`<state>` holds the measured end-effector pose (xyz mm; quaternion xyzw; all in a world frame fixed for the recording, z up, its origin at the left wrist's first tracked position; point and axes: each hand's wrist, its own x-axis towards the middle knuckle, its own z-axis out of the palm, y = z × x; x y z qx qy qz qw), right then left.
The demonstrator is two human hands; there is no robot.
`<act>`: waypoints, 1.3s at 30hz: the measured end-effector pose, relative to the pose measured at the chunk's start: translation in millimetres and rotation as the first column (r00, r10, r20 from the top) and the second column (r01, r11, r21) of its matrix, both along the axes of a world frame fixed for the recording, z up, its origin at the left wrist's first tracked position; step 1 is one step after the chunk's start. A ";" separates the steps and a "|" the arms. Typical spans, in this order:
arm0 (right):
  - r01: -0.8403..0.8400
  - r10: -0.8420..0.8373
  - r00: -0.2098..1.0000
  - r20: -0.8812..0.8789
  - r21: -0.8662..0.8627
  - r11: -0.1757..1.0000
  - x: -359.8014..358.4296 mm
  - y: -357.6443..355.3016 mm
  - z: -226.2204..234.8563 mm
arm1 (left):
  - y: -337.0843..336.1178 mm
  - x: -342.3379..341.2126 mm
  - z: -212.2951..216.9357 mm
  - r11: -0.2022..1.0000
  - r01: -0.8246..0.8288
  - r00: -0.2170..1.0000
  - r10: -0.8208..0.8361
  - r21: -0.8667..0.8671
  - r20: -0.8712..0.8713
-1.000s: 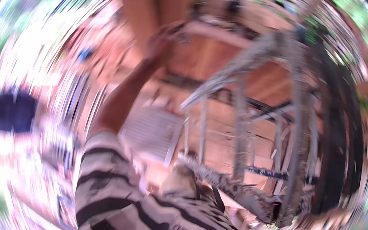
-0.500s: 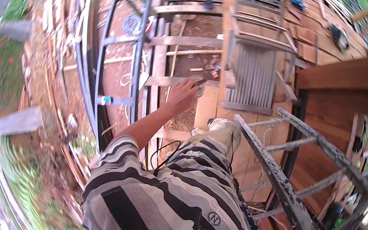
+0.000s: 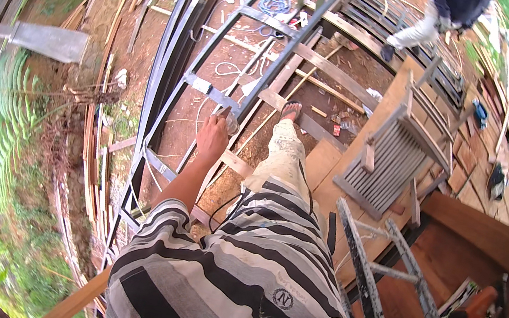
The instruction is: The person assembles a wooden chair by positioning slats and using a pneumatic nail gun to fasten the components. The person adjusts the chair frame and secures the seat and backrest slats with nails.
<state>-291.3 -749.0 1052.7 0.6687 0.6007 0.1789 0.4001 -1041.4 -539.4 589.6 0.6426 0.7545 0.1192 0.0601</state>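
Note:
My left hand (image 3: pixel 211 139) reaches forward, its fingers closed around a small see-through object (image 3: pixel 231 123) with a brownish piece at its top. What exactly it is I cannot make out. The hand is over or beside a crossbar of a long blue-grey metal frame (image 3: pixel 202 61); whether they touch I cannot tell. A small white item (image 3: pixel 201 86) lies on that crossbar. My right hand is outside the picture.
My sandalled foot (image 3: pixel 290 110) rests on or by a plank. A slatted wooden chair (image 3: pixel 376 165) lies on boards at right, near a paint-spattered ladder (image 3: pixel 370 290). Another person's leg (image 3: pixel 418 32) shows at the back. Blue cord (image 3: pixel 273 4) lies coiled beyond the frame.
The view has turned, so the chair and ladder appear shifted. My foot has stepped forward among the planks. My left hand, still closed, is now nearer the metal frame.

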 end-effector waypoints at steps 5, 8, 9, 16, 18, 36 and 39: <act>0.021 -0.034 0.995 -0.092 -0.137 0.990 -80.9 130.4 -82.6 | 57.6 -54.1 -32.2 0.990 -0.096 0.995 0.098 0.099 -0.013; 0.150 -0.182 0.974 -0.132 -0.220 0.964 -142.9 196.2 -150.2 | 105.9 -73.8 -51.4 0.979 -0.175 0.985 0.173 0.105 0.024; 0.164 -0.211 0.963 -0.165 -0.260 0.952 -155.0 216.2 -171.3 | 118.3 -79.2 -58.6 0.970 -0.214 0.977 0.210 0.114 0.043; 0.300 -0.442 0.850 -0.287 -0.428 0.853 -213.7 308.9 -291.7 | 114.5 -94.2 -64.8 0.888 -0.423 0.903 0.398 0.182 0.161; 0.078 -0.282 0.870 -0.403 -0.454 0.888 -225.4 326.7 -319.8 | 82.6 -83.0 -54.3 0.850 -0.514 0.852 0.492 0.113 0.176; 0.077 -0.438 0.816 -0.379 -0.679 0.730 -163.7 365.6 -588.4 | -74.4 -235.0 -456.8 0.371 -0.817 0.489 0.851 -0.441 -0.191; 0.137 -0.468 0.810 -0.354 -0.662 0.737 -174.9 369.5 -617.6 | -68.4 -258.4 -542.7 0.385 -0.818 0.507 0.833 -0.428 -0.221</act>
